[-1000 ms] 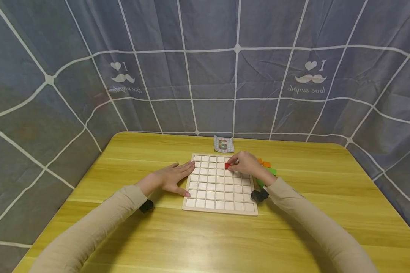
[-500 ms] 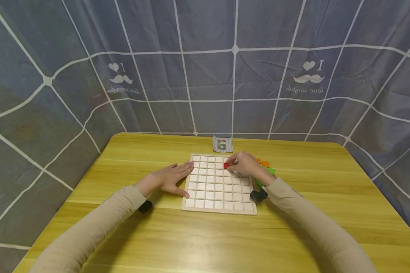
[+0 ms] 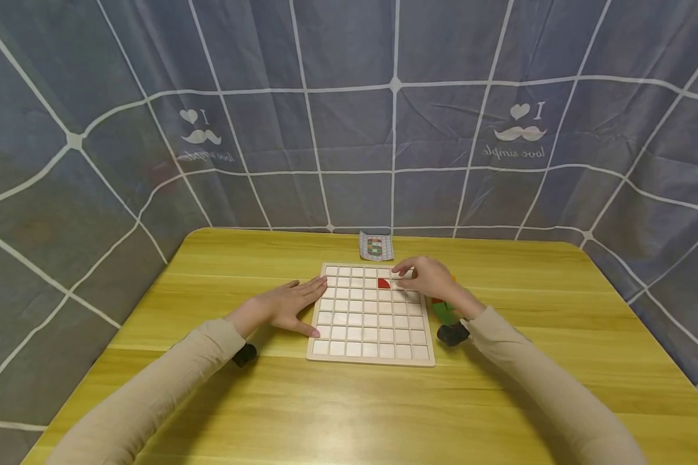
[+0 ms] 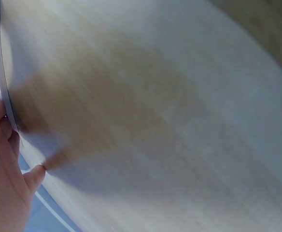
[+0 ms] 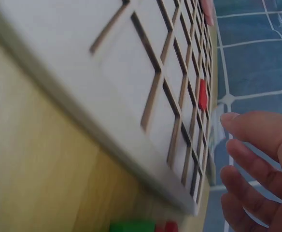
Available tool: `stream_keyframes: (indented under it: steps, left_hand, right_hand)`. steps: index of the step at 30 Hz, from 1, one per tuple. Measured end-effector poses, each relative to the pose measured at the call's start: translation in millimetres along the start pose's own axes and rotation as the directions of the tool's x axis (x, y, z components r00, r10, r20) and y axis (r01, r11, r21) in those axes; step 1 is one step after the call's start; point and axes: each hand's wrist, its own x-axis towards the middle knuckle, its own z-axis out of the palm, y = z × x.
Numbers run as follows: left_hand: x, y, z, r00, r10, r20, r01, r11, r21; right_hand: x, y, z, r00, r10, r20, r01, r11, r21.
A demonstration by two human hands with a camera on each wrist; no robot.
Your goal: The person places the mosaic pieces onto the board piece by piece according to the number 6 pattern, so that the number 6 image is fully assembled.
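Note:
A red tile (image 3: 382, 284) with a curved edge lies in a cell of the pale wooden grid board (image 3: 372, 363), in its second row from the far side. Just right of that tile, my right hand (image 3: 429, 278) hovers over the board with fingers loosely bent. In the right wrist view, a gap shows between the thumb and fingers of the right hand (image 5: 264, 164), and the red tile (image 5: 203, 95) sits apart from them. My left hand (image 3: 291, 307) rests at the board's left edge, fingers spread, its fingertips and thumb touching the rim.
Green tiles (image 3: 443, 312) lie by the board's right side, partly hidden by the right arm, with bits of red and orange near them. A patterned paper card (image 3: 376, 246) stands behind the board. A grey curtain (image 3: 349, 129) encloses the yellow wooden table (image 3: 337, 413).
My right hand has let go of the red tile and shifted slightly right, leaving the tile in its cell. The left hand stays at the board's edge.

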Motion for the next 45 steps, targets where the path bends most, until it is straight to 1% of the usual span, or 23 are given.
stream_keyframes:
  steps: [5, 10, 13, 17, 23, 30, 34, 38, 45]
  left_hand:
    - [0.5, 0.4, 0.4, 1.000, -0.001, -0.001, 0.001, 1.000, 0.001]
    - [-1.0, 1.2, -1.1, 1.000, -0.003, 0.003, 0.003, 1.000, 0.008]
    - [-2.1, 1.1, -1.8, 1.000, 0.003, 0.000, -0.003, 1.000, 0.004]
    - [-2.1, 1.0, -1.0, 1.000, 0.003, -0.003, -0.003, 1.000, 0.000]
    - [-1.5, 1.2, -0.2, 1.000, -0.002, 0.005, 0.002, 1.000, 0.004]
    - [-2.7, 1.3, -1.6, 1.000, 0.007, -0.007, -0.007, 1.000, -0.002]
    - [-1.9, 0.9, -1.3, 1.000, -0.003, 0.001, 0.003, 1.000, 0.010]
    - [-1.4, 1.3, -0.6, 1.000, -0.003, -0.001, 0.003, 1.000, 0.004]
    - [-1.0, 2.3, -0.7, 1.000, -0.005, 0.004, 0.005, 1.000, 0.001]
  right_hand:
    - [-8.2, 11.1, -11.4, 1.000, 0.016, -0.017, -0.016, 1.000, 0.002]
    - [-17.0, 25.7, -20.4, 0.997, 0.014, -0.077, -0.015, 1.000, -0.009]
    - [-24.1, 32.1, -24.6, 0.994, 0.033, -0.101, -0.033, 0.999, -0.004]
    - [-33.5, 40.6, -29.0, 0.992, 0.054, -0.114, -0.053, 0.999, 0.011]
    - [-44.8, 57.7, -32.7, 0.990, 0.085, -0.110, -0.082, 0.996, 0.029]
    - [-52.4, 76.9, -36.4, 0.988, 0.099, -0.119, -0.095, 0.995, 0.042]
    - [-53.5, 84.7, -38.4, 0.988, 0.106, -0.115, -0.100, 0.993, 0.055]
    - [-53.0, 91.6, -39.1, 0.988, 0.108, -0.107, -0.101, 0.993, 0.064]
    - [-50.6, 98.0, -38.0, 0.991, 0.112, -0.079, -0.106, 0.991, 0.078]
